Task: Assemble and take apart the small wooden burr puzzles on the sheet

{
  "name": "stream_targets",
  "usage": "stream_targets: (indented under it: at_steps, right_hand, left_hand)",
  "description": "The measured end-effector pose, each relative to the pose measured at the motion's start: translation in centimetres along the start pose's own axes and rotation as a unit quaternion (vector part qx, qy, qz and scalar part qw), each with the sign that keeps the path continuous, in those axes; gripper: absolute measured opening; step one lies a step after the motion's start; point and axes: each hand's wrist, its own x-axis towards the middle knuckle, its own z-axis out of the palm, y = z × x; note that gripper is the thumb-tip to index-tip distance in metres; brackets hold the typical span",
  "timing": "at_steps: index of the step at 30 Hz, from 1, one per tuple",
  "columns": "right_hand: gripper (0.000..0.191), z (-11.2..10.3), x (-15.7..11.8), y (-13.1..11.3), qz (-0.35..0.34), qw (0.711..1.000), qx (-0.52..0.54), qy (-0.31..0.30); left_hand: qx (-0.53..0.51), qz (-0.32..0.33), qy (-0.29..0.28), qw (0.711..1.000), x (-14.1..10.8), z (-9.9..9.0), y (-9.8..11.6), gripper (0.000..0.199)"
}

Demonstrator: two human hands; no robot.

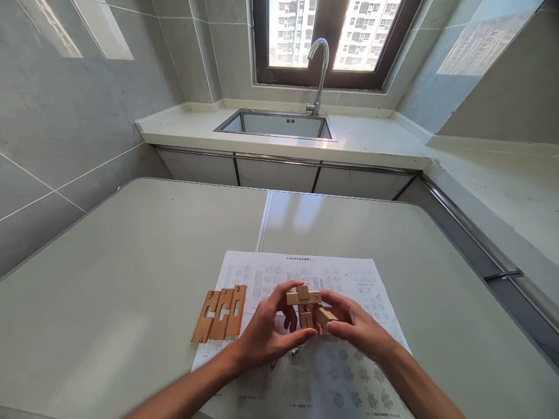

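Observation:
A small wooden burr puzzle (pixel 303 299), made of interlocked notched blocks, is held up between both hands over a printed sheet (pixel 345 372). My left hand (pixel 271 329) grips it from the left, with the thumb under its lower front and a finger on top. My right hand (pixel 356 323) is closed at its right side, thumb and fingers around a block (pixel 325 317) that sticks out to the lower right. Whether that block is joined to the rest I cannot tell. Left of the hands lie three flat slotted wooden pieces (pixel 223 314) numbered 3, 1 and 2.
The sheet with small diagrams lies on a pale table (pixel 144 262) with a seam (pixel 263 221) down its far half. Beyond it are a counter (pixel 367 131) with a sink (pixel 283 123), a faucet (pixel 321 73) and a window. Tiled walls (pixel 87 105) flank the space.

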Motion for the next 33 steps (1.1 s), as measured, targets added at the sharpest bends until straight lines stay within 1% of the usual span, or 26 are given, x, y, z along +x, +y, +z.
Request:
stream_targets:
  at_steps: [4, 9, 13, 16, 20, 25, 29, 33]
  right_hand:
    - [0.064, 0.1, 0.2, 0.1, 0.004, 0.999, 0.027, -0.029]
    - [0.062, 0.2, 0.3, 0.1, 0.012, 0.998, 0.058, -0.034]
    - [0.068, 0.0, 0.2, 0.1, 0.030, 0.995, 0.067, -0.068]
    - [0.068, 0.1, 0.2, -0.1, 0.031, 0.993, 0.072, -0.089]
    - [0.069, 0.4, 0.1, -0.8, 0.045, 0.990, 0.072, -0.111]
    - [0.073, 0.5, 0.0, -1.2, 0.069, 0.990, 0.062, -0.110]
    - [0.074, 0.6, 0.1, -1.2, 0.080, 0.988, 0.034, -0.125]
    - [0.079, 0.5, 0.3, -0.7, 0.084, 0.987, 0.009, -0.139]
  left_hand:
    - [0.011, 0.014, -0.019, 1.000, 0.0, 0.0, 0.0, 0.071]
    - [0.024, 0.036, -0.040, 0.998, -0.1, -0.1, -0.4, 0.070]
    - [0.022, 0.048, -0.050, 0.997, -0.1, -0.1, -0.4, 0.070]
    - [0.023, 0.060, -0.066, 0.996, 0.0, -0.1, -0.5, 0.071]
    - [0.037, 0.074, -0.084, 0.993, -0.2, -0.1, -0.7, 0.074]
    - [0.037, 0.078, -0.114, 0.990, 0.0, -0.6, -0.5, 0.074]
    - [0.025, 0.087, -0.146, 0.985, 0.4, -1.3, 0.1, 0.071]
    - [0.027, 0.079, -0.158, 0.984, 0.5, -1.7, 0.4, 0.069]
